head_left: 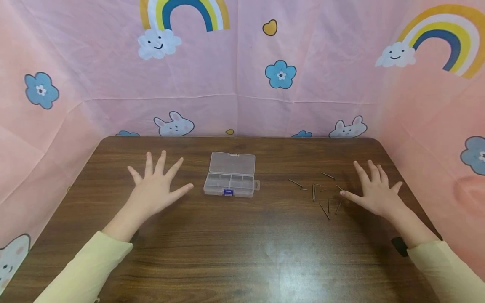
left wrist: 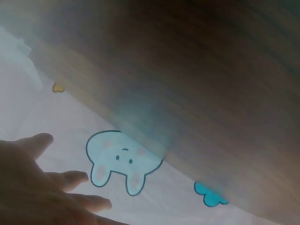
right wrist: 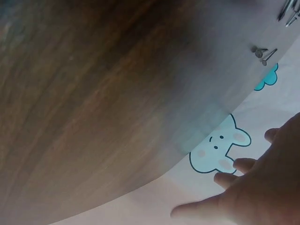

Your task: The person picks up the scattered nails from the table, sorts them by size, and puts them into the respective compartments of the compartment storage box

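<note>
My left hand (head_left: 151, 190) is spread wide over the left part of the table, holding nothing. To its right stands a clear plastic compartment box (head_left: 229, 185) with a blue latch and its lid (head_left: 232, 164) raised at the back. My right hand (head_left: 380, 196) is also spread, its thumb tip right at the edge of a loose group of nails (head_left: 314, 192). Several nails of differing length lie scattered between the box and this hand. In the right wrist view a few nails (right wrist: 265, 55) show near the top right corner, beyond the fingers (right wrist: 197, 207).
The brown wooden table (head_left: 227, 240) has rounded far corners. Behind and beside it hangs a pink cloth (head_left: 212, 80) printed with rainbows, rabbits and flowers. A dark band (head_left: 399, 246) sits under the right wrist, near the sleeve (head_left: 447, 265).
</note>
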Demonstrator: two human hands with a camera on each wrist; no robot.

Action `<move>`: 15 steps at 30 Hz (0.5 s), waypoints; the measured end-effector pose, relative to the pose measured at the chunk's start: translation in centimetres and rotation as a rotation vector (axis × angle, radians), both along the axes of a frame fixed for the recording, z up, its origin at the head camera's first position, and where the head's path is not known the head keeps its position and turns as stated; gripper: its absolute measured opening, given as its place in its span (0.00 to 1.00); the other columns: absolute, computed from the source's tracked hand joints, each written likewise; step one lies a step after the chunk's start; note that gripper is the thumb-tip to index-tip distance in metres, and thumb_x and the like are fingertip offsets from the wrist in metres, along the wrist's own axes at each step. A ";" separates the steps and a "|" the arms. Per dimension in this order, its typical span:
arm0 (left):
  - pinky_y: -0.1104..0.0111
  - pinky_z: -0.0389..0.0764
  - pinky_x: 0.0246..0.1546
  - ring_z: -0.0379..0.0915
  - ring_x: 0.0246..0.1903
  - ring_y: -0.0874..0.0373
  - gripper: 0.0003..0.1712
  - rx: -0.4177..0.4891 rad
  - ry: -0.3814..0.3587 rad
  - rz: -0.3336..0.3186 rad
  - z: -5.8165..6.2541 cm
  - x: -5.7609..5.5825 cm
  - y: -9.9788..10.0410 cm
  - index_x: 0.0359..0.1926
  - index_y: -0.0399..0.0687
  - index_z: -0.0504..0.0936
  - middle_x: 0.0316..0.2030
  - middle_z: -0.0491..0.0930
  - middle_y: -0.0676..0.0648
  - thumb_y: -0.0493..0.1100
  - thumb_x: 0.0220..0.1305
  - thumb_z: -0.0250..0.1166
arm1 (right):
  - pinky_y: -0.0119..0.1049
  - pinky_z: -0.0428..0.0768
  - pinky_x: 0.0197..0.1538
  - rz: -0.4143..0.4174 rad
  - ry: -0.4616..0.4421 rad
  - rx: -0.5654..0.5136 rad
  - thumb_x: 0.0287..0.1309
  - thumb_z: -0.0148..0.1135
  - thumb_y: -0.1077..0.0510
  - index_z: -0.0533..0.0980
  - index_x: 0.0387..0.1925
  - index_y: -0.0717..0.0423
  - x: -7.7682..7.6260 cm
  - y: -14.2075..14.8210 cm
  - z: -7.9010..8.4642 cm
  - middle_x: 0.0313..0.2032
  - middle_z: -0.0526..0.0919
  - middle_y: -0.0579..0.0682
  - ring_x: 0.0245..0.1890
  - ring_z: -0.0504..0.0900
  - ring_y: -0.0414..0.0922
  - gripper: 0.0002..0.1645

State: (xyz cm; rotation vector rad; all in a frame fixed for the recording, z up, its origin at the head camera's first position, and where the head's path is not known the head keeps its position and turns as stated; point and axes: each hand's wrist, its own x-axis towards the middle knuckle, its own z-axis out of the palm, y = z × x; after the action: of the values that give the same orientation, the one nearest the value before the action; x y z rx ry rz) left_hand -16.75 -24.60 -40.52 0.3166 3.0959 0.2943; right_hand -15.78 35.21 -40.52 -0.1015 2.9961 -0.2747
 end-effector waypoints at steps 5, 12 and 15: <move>0.11 0.28 0.63 0.22 0.80 0.19 0.50 0.091 -0.019 -0.002 0.0 -0.7 0.7 0.85 0.55 0.54 0.83 0.40 0.27 0.74 0.74 0.54 | 0.95 0.51 0.59 0.027 -0.004 -0.065 0.72 0.56 0.28 0.39 0.86 0.56 -0.8 0.4 0.0 0.79 0.40 0.81 0.73 0.47 0.88 0.62; 0.18 0.43 0.72 0.38 0.80 0.20 0.46 0.297 -0.048 0.004 0.0 -1.5 2.1 0.84 0.49 0.57 0.82 0.48 0.27 0.70 0.78 0.51 | 0.89 0.57 0.64 0.069 -0.012 -0.240 0.77 0.57 0.39 0.45 0.83 0.66 -2.1 0.3 0.3 0.76 0.47 0.84 0.74 0.49 0.85 0.54; 0.26 0.51 0.77 0.46 0.80 0.24 0.43 0.379 -0.064 0.007 -0.1 -1.8 2.9 0.82 0.43 0.61 0.81 0.55 0.28 0.64 0.80 0.54 | 0.85 0.58 0.67 0.067 -0.005 -0.288 0.77 0.57 0.40 0.50 0.82 0.66 -2.9 0.0 0.3 0.76 0.51 0.82 0.75 0.52 0.81 0.51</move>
State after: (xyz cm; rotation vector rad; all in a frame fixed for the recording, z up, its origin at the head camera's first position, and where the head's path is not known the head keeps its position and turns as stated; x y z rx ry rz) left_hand -18.51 -21.70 -40.66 0.2937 2.9611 0.8760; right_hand -18.64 35.24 -40.22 -0.2284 2.9204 -0.6952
